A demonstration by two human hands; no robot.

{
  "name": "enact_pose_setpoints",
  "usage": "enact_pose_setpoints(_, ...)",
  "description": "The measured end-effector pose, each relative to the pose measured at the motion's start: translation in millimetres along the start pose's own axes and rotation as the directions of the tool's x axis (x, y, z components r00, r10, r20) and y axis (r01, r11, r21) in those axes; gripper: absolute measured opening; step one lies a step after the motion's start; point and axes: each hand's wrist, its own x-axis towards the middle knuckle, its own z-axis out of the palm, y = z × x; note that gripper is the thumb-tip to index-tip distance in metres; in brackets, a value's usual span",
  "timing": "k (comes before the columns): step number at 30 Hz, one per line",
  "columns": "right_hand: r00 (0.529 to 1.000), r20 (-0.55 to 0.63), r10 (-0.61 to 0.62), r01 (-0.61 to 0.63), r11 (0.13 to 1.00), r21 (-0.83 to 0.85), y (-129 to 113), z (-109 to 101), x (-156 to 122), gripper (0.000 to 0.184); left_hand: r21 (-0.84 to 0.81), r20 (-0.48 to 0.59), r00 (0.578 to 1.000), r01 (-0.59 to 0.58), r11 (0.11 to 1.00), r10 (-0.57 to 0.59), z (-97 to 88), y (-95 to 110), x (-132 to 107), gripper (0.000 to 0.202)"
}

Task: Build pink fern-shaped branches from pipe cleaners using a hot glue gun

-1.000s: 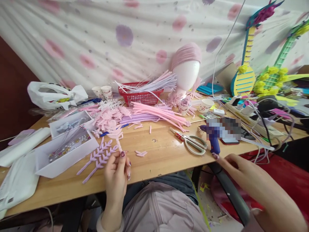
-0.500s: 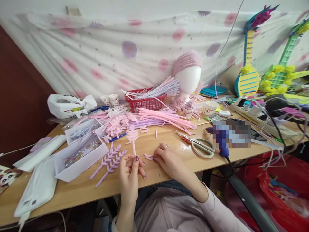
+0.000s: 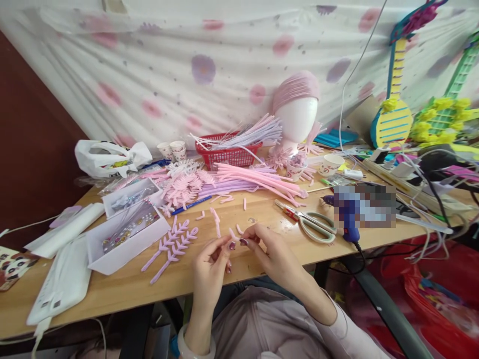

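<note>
Thumb and fingers of my left hand (image 3: 211, 264) are closed in a pinch on a short pale pink pipe cleaner piece (image 3: 232, 233). My right hand (image 3: 273, 253) pinches at the same piece, its fingertips almost meeting those of the left. Just beyond them on the table lie another short pink piece (image 3: 239, 229) and a longer pink strip (image 3: 215, 222). Left of my hands rest two purple leaf sprigs (image 3: 174, 249) made of pipe cleaner. A pile of pink leaf sprigs (image 3: 187, 187) lies farther back, beside bundled pink pipe cleaners (image 3: 258, 180).
Green-handled scissors (image 3: 316, 225) and a blue glue gun (image 3: 350, 224) with its cord lie to the right. White boxes of beads (image 3: 129, 244) stand left, near a blue pen (image 3: 191, 205). Behind are a red basket (image 3: 230, 158), paper cups (image 3: 331, 164) and a white mannequin head (image 3: 299, 119).
The pink leaf sprig has left my left hand and cannot be told apart now. My right hand has moved up to my left, and both now meet at a short pink piece.
</note>
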Motion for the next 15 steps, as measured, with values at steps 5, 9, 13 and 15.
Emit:
enact_pose_setpoints(5,0.995,-0.096,-0.042,0.049,0.996,0.078,-3,11,-4,0.007,0.03,0.0,0.997,-0.071,0.997,0.071,-1.7,-1,-1,0.024)
enact_pose_setpoints(9,0.971,-0.241,-0.002,0.017,0.998,0.059,7,5,-4,0.008,0.015,-0.004,0.996,-0.093,0.996,0.093,-2.9,-4,-1,0.021)
enact_pose_setpoints(13,0.956,-0.285,0.068,-0.066,0.998,0.018,23,-9,-7,0.014,0.104,0.023,0.992,-0.129,0.986,0.127,-0.8,-1,-1,0.017)
enact_pose_setpoints(15,0.948,-0.3,0.107,-0.106,0.994,0.019,29,-15,-10,0.016,0.145,0.053,0.989,-0.147,0.979,0.14,0.3,2,-3,0.018)
